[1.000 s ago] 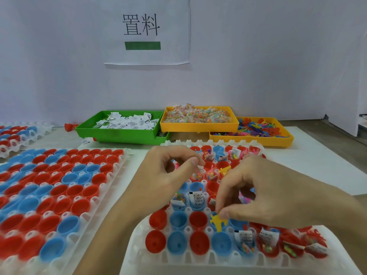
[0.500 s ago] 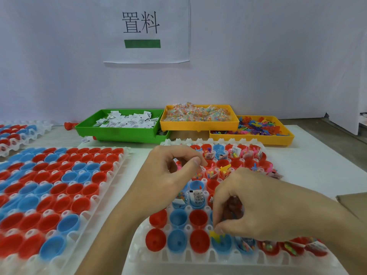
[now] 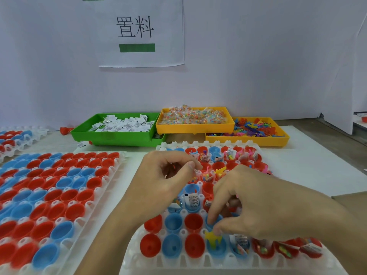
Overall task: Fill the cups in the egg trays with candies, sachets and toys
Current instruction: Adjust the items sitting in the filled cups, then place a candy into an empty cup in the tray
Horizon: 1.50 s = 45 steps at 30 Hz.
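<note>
Pinching a yellow toy (image 3: 212, 238) with our right hand (image 3: 264, 207), we hold it upright just over a blue cup (image 3: 216, 248) at 6 o'clock from the fingers (image 3: 217, 231). Left hand (image 3: 166, 181), curled round small pieces, hovers at 10 o'clock. Near cups left of it in the tray (image 3: 139, 261) sit empty; bins (image 3: 119, 138) hold sachets, candies, toys.

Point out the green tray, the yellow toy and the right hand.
green tray (image 3: 111, 138): head view, its front wall.
yellow toy (image 3: 212, 238): head view, its body above a blue cup.
right hand (image 3: 264, 205): head view, its back.
</note>
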Each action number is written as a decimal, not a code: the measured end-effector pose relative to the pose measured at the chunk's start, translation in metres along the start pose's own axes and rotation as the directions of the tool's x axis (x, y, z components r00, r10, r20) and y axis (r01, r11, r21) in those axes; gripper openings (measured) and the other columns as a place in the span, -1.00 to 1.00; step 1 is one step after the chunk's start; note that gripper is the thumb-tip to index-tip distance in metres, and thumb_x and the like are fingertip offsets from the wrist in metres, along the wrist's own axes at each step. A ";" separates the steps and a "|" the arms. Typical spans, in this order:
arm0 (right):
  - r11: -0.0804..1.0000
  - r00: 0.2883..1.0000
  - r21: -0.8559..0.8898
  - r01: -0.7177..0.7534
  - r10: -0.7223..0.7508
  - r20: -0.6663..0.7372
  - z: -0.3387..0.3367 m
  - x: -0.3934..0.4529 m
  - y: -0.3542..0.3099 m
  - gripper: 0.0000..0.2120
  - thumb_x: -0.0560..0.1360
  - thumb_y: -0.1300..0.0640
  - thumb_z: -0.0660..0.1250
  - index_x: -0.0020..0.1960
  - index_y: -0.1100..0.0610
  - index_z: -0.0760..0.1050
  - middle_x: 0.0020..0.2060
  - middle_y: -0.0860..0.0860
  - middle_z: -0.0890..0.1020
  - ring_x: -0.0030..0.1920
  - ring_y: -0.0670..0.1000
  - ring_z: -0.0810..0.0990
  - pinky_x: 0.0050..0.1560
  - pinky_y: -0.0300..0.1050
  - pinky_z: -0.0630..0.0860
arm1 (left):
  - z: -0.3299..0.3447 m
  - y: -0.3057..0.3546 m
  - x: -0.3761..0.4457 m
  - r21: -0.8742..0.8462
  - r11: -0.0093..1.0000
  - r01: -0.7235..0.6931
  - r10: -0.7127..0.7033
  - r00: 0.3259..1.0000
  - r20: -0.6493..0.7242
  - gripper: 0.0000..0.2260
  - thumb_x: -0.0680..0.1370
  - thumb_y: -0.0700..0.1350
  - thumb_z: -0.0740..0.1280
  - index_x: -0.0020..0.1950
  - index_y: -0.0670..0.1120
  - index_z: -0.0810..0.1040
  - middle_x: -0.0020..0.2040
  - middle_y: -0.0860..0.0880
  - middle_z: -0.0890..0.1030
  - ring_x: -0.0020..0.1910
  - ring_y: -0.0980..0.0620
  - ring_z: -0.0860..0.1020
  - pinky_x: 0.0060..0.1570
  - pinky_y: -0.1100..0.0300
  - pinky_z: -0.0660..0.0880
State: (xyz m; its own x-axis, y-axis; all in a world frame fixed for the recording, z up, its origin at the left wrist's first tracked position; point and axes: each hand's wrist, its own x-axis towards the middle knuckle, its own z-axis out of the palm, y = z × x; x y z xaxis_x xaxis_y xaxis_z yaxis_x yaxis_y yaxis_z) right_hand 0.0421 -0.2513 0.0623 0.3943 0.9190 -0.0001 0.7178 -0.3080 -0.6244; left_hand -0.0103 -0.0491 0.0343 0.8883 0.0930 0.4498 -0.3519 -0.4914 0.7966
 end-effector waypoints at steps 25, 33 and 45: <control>0.961 0.822 0.269 0.059 0.106 -0.560 -0.013 0.013 0.051 -0.87 0.55 0.06 0.40 -0.02 -0.01 0.73 -0.27 -0.11 0.70 -0.32 -0.19 0.56 -0.31 -0.35 0.45 | 0.019 -0.085 0.219 0.730 0.627 0.272 -0.316 0.945 -0.081 -0.81 0.55 -0.16 0.41 -0.01 -0.30 0.60 -0.02 -0.22 0.61 -0.08 -0.17 0.61 -0.02 -0.02 0.59; 0.960 0.799 0.276 0.050 0.128 -0.588 -0.012 0.015 0.056 -0.87 0.56 0.06 0.39 -0.01 -0.02 0.73 -0.19 -0.14 0.71 -0.14 -0.07 0.65 -0.15 -0.14 0.62 | 0.020 -0.085 0.223 0.616 0.751 0.240 -0.088 0.960 -0.267 -0.81 0.57 -0.29 0.28 -0.05 -0.29 0.70 -0.04 -0.27 0.68 -0.01 -0.21 0.61 0.04 0.01 0.57; 0.959 0.707 0.283 -0.014 0.210 -0.676 -0.010 0.020 0.059 -0.86 0.59 0.07 0.34 0.03 -0.07 0.68 -0.18 -0.13 0.70 -0.12 -0.09 0.66 -0.12 -0.18 0.62 | 0.034 -0.012 0.124 -0.075 0.987 0.142 -0.154 0.969 -0.195 -0.93 0.61 -0.19 0.34 -0.03 -0.16 0.59 -0.28 -0.12 0.68 -0.44 0.06 0.58 -0.40 0.23 0.53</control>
State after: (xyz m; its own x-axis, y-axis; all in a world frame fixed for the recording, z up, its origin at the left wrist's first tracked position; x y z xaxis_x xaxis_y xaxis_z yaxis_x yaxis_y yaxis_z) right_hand 0.0979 -0.2538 0.0339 0.8171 0.4183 0.3967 0.5204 -0.2388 -0.8199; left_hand 0.1141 -0.0610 0.0665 0.8572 0.3346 0.3915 -0.2434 -0.4067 0.8805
